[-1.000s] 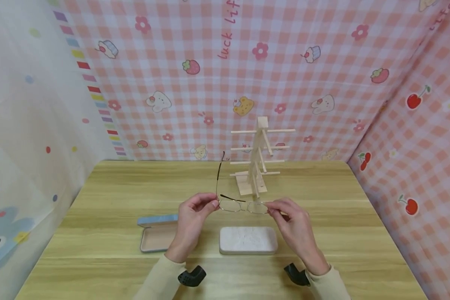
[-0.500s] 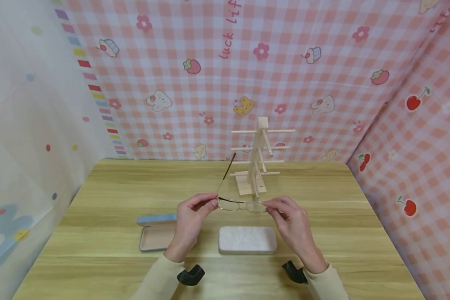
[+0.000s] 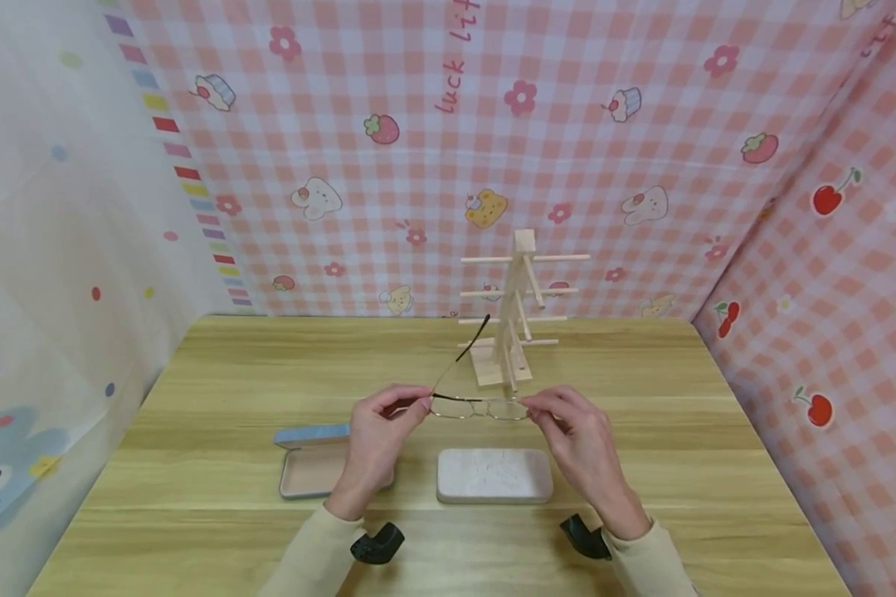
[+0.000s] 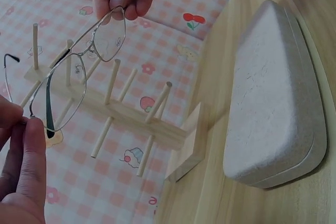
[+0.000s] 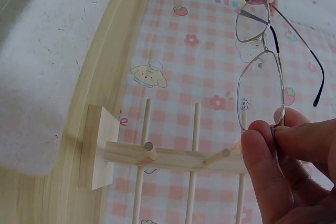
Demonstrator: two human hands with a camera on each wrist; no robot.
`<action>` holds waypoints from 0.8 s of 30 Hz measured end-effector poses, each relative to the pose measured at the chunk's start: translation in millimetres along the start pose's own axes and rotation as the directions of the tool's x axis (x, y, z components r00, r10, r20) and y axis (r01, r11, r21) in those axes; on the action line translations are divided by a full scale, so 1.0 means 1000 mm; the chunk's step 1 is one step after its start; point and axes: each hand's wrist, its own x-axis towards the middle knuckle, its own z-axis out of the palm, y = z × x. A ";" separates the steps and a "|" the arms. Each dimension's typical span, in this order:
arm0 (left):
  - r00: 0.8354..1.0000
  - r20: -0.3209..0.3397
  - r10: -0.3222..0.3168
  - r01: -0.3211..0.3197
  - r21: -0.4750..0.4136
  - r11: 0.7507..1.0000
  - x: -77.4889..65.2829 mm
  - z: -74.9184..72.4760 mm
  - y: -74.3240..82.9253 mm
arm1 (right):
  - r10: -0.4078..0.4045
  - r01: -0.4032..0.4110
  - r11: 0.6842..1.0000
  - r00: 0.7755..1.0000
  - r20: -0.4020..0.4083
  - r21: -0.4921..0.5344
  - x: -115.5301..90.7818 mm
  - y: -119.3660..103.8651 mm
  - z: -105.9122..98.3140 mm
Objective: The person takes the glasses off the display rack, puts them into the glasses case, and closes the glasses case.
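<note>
A pair of thin gold-rimmed glasses [image 3: 480, 407] is held level above the table between both hands. My left hand [image 3: 377, 431] pinches the left hinge corner between thumb and fingertips. The right hand [image 3: 584, 444] pinches the opposite corner in the same way. One temple with a dark tip [image 5: 317, 85] sticks out from the left corner, pointing away and to the right. The other temple [image 4: 49, 103] lies folded across behind the lenses. Below the glasses a closed whitish glasses case [image 3: 494, 476] rests on the table.
Beyond the hands stands a wooden rack [image 3: 523, 249] with several pegs and nothing on them. An open glasses case with a blue lid [image 3: 309, 434] lies to the left, partly behind the left hand. Patterned cloth [image 3: 418, 166] hangs behind the wooden table [image 3: 679, 497].
The outstretched temple has swung to the right, its tip now in front of the rack's lower pegs. The folded temple has come closer to the lenses. Both hands keep their grip, nearly in place.
</note>
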 end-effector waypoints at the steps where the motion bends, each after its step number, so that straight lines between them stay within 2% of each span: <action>1: 1.000 0.003 0.006 -0.006 0.009 1.000 0.000 -0.001 0.000 | -0.001 0.001 1.000 1.000 0.001 0.000 0.001 0.000 0.000; 16: 0.998 0.057 0.010 -0.017 0.119 0.993 0.000 -0.008 0.002 | 0.019 -0.019 1.000 0.999 0.026 0.010 0.001 -0.003 0.001; 24: 0.998 0.067 0.023 -0.033 0.158 0.987 -0.001 -0.012 0.003 | -0.007 0.007 1.000 1.000 0.027 0.010 0.002 -0.003 0.003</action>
